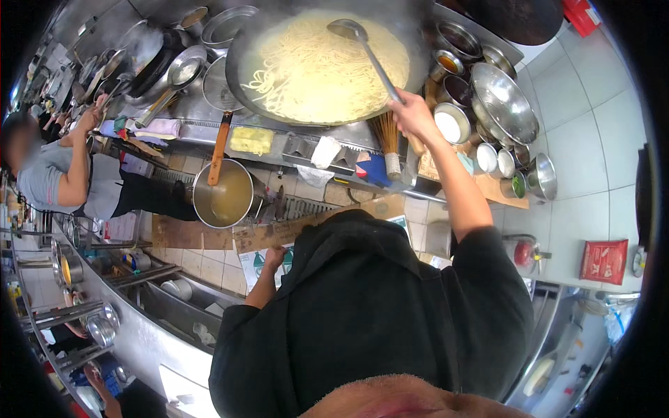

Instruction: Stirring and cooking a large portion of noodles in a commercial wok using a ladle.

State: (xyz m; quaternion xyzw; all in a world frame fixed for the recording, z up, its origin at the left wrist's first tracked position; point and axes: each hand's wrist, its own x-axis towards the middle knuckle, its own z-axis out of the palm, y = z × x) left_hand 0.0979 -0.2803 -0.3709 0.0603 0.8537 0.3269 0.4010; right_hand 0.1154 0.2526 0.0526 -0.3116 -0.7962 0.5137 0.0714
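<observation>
My right hand [413, 116] grips the handle of a metal ladle [377, 65], whose bowl lies over the far part of a large wok [238, 96]. Pale noodles [324, 68] fill the wok, and steam rises round it. My left hand [277, 256] hangs low beside my body with its fingers curled; whether it holds anything cannot be told. Left of the wok, a mesh strainer [219, 86] rests with its wooden handle [218, 151] reaching over a deep pot [223, 193] of cloudy liquid. A bamboo brush [389, 149] stands just below the wok's right edge.
Bowls of seasonings and a large perforated metal colander [504, 104] crowd the right side. A folded yellow cloth [252, 141] and a white cloth [325, 152] lie along the stove's front ledge. At left, a co-worker [68, 177] stands by other woks. A steel counter [157, 334] runs behind me.
</observation>
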